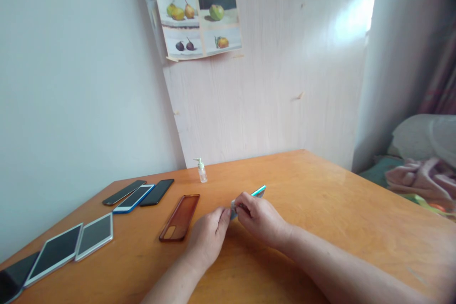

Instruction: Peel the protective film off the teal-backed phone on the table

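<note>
Both my hands meet near the middle of the wooden table. My right hand is closed around a phone with a teal edge, held tilted just above the tabletop. My left hand pinches the near end of that same phone with its fingertips. A brown translucent phone case lies flat on the table just left of my left hand.
A small clear pump bottle stands behind the case. Three dark phones lie side by side at the left. Two white-framed phones and a dark one lie near the left corner. A bed with bedding is at the right.
</note>
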`<state>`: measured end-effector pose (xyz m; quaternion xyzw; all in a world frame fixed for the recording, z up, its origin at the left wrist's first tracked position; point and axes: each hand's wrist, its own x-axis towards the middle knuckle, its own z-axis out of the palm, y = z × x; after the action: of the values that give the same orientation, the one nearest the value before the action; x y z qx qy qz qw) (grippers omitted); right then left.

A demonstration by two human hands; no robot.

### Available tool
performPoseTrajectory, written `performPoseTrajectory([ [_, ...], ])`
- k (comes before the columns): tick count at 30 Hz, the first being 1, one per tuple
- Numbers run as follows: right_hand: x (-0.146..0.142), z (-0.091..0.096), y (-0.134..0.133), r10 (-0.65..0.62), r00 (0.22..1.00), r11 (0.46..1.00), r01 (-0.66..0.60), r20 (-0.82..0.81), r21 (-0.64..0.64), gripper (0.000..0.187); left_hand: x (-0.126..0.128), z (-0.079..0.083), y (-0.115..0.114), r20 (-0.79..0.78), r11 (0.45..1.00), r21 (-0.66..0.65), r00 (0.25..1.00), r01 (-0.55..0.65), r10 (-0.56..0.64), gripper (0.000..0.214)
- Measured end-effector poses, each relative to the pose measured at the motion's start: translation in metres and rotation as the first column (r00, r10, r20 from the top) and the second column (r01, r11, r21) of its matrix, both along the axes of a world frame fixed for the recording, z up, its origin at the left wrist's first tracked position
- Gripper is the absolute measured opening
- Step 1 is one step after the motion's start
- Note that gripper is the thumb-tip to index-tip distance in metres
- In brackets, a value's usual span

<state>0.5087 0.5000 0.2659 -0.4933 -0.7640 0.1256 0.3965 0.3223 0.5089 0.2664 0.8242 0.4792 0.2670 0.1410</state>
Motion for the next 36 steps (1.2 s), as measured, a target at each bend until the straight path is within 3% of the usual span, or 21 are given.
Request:
performPoseTrajectory([
  [9,-0.001,-0.001,0.003,-0.004,1.000,1.000,0.003,-0.028,-0.015,0.013,0.000,-0.005,0.001,-0.030,0.999,0.028,0.999,0.034,-0.033,0.037],
  [17,-0.006,0.000,0.000,0.076,0.997,0.997,-0.076,0.006,0.012,0.019,0.002,-0.004,0.001,-0.088,1.000,0.006,0.996,0.023,-0.022,0.025],
  [22,0.013,0.000,0.016,-0.103,0.993,0.995,0.102,-0.050,-0.019,0.021,0.004,-0.004,0.000,-0.137,0.999,0.046,0.991,0.002,0.004,0.028],
  [27,0.040,-0.002,0.039,-0.287,0.946,0.957,0.275,-0.152,-0.097,0.020,0.004,-0.003,0.000,-0.131,0.999,0.034,0.991,-0.001,0.006,0.029],
  [36,0.052,-0.006,0.054,-0.336,0.876,0.939,0.284,-0.345,-0.194,0.021,0.004,-0.004,0.000,-0.103,1.000,0.011,0.995,-0.005,0.006,0.029],
])
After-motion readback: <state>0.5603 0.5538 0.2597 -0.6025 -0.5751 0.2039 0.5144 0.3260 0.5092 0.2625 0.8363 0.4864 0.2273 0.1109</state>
